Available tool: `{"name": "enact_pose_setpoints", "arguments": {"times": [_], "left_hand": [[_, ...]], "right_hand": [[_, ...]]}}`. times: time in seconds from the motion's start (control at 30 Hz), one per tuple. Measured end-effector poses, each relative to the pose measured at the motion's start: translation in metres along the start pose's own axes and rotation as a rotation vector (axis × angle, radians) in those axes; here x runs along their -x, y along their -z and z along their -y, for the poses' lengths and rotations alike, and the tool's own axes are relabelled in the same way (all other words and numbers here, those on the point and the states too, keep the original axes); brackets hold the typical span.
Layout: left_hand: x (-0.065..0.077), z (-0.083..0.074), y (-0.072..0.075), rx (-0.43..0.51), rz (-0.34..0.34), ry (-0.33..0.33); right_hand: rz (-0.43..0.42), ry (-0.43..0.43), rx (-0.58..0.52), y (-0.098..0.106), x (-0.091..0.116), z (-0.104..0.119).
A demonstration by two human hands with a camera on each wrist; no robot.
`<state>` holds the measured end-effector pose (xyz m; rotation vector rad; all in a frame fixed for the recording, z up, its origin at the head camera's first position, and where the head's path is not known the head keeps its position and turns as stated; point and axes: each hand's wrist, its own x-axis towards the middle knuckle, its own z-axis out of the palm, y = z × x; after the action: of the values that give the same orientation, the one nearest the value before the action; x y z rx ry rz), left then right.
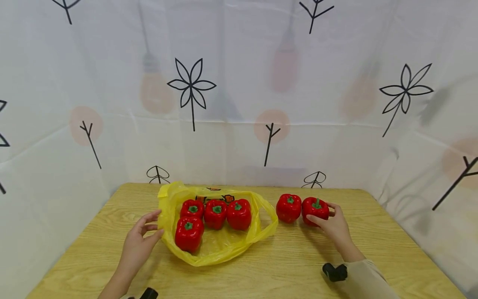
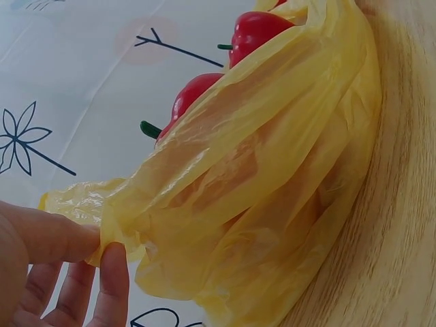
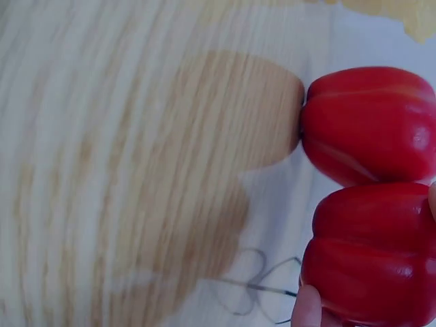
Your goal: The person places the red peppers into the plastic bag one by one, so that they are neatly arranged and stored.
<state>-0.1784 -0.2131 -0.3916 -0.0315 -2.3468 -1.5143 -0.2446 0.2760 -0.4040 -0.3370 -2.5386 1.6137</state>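
Note:
A yellow plastic bag (image 1: 220, 258) lies spread on the table with its mouth open, several red bell peppers (image 1: 189, 236) inside it. At its left edge my left hand (image 1: 139, 245) pinches the thin plastic between thumb and finger, as the left wrist view shows. To the right of the bag, my right hand (image 1: 336, 228) grips a red bell pepper (image 1: 315, 209) with thumb and fingers on opposite sides. That pepper touches a second loose bell pepper (image 3: 368, 126) on its left. Most of my right hand is out of sight in the right wrist view.
The wooden table (image 1: 280, 265) reaches back to a white patterned cloth (image 1: 231, 149) that hangs behind and at both sides. A black strap piece (image 1: 335, 272) sits at my right wrist.

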Motion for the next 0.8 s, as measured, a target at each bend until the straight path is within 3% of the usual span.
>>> {"name": "enact_pose_setpoints", "arguments": {"times": [0.8], "left_hand": [[-0.001, 0.0, -0.001, -0.007, 0.002, -0.009]], "right_hand": [[-0.056, 0.068, 0.022, 0.005, 0.029, 0.034]]}}
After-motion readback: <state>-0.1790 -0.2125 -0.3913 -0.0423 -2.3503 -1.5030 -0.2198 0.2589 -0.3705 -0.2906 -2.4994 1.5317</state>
